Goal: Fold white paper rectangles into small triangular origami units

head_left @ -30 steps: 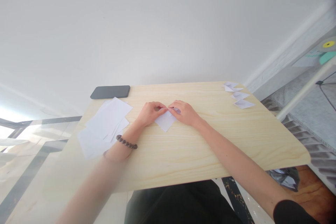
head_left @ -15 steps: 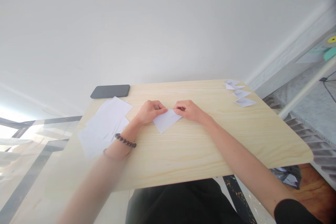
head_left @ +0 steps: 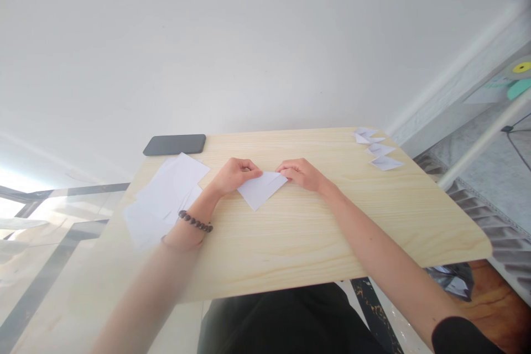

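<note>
A small white sheet of folded paper (head_left: pixel 259 190) lies at the middle of the wooden table, one point toward me and its straight folded edge away from me. My left hand (head_left: pixel 234 175) pinches the far edge near its left part, thumb on top. At the right end of that same edge, my right hand (head_left: pixel 302 173) is closed with its fingertips on the paper's corner. A short crease or flap line shows on the paper near the right fingers. Parts of the far edge are hidden under both hands.
Loose white sheets (head_left: pixel 172 188) are spread at the left, beside my beaded wrist. Behind them lies a dark phone-like slab (head_left: pixel 175 145). Several folded paper pieces (head_left: pixel 385 162) stand in a row at the far right. The table (head_left: pixel 265 254) meets a white wall (head_left: pixel 265 44).
My right hand has slid slightly right along the paper's far edge, toward its corner, baring more of that edge. My left hand has shifted slightly left.
</note>
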Motion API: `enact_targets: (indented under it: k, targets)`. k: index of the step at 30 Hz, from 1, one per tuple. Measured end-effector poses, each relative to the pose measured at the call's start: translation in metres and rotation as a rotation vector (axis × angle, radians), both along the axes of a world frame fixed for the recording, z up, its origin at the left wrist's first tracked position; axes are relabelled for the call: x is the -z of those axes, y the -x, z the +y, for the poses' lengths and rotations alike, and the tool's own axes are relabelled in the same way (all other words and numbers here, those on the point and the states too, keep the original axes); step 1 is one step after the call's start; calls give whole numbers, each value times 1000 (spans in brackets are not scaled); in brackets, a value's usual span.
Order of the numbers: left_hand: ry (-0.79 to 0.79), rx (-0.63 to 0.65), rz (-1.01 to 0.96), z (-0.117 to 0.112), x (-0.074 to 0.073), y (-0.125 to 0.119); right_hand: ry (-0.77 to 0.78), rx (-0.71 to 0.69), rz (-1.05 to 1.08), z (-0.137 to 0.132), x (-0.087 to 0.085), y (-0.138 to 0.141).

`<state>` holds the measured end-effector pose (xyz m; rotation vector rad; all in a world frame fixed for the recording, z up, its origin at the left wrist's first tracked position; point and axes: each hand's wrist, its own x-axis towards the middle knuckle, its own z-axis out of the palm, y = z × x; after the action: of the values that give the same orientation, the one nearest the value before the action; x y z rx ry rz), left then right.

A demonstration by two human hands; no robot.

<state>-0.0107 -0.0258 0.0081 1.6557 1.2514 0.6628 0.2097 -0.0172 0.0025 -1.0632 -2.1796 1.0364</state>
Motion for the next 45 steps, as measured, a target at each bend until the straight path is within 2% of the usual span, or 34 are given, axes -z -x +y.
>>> enact_targets:
  k: [3, 8, 15, 20, 25, 31, 45]
  targets:
    - [-77, 37, 32, -2, 1, -4, -86, 1, -41, -5, 1, 10]
    - [-144, 68, 68, -3, 4, -7, -120, -10, -70, -10, 2, 19]
    - [-146, 27, 128, -2, 1, -2, -16, -48, -47, -4, -3, 3]
    - [-160, 15, 102, -3, -3, 0, 31, -5, -45, 1, -4, -11]
    - [-140, 69, 110, -4, -2, -7, 6, -10, -57, -3, -2, -2]
    - [-183, 66, 90, -4, 4, -9, -57, 0, -49, -7, -1, 9]
    - [-77, 59, 22, -2, -2, 3, 117, -35, -120, 3, -8, -14]
